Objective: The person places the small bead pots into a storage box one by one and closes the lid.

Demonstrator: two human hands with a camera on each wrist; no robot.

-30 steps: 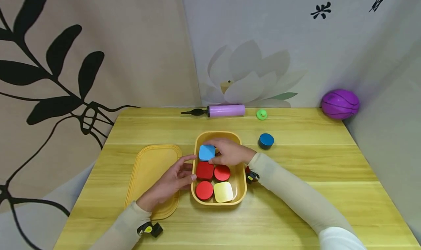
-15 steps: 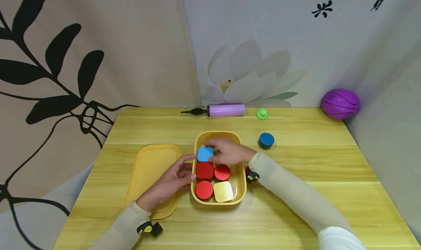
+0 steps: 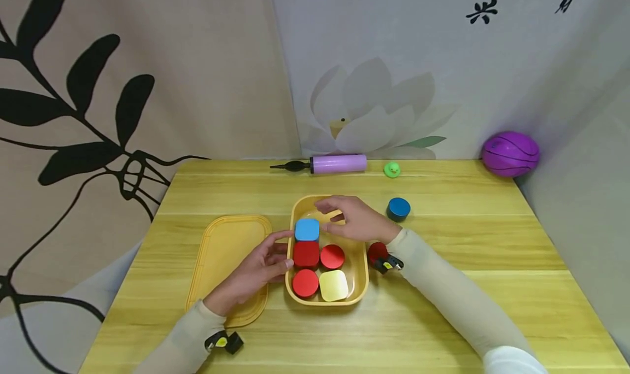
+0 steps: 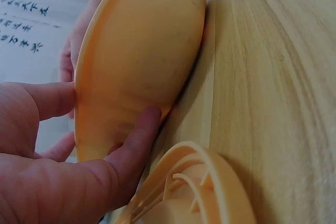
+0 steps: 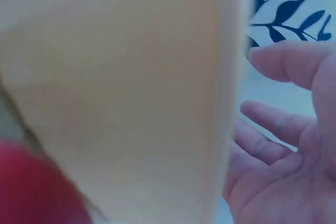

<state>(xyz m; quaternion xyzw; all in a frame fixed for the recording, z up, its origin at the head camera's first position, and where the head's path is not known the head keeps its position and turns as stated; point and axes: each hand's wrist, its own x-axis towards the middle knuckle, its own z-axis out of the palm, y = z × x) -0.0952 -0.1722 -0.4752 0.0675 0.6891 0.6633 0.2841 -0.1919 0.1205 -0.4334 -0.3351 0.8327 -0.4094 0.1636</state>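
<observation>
Yellow block: 5 o'clock inside the open-topped box, which stands on the tabletop.
Left hand: at the box's 9 o'clock, fingers apart, touching the outer wall; apparently steadying it, unchanged.
Lid: lying off the box, toward 9 o'clock.
Light-blue block: 11 o'clock inside the box, directly beyond the red square block; now released, its placement seemingly complete.
Right hand: withdrawn from this block toward the box's 1 o'clock, fingers parted, holding nothing; hence free.
Dark-blue cylinder: outside the box, 2 o'clock.
</observation>
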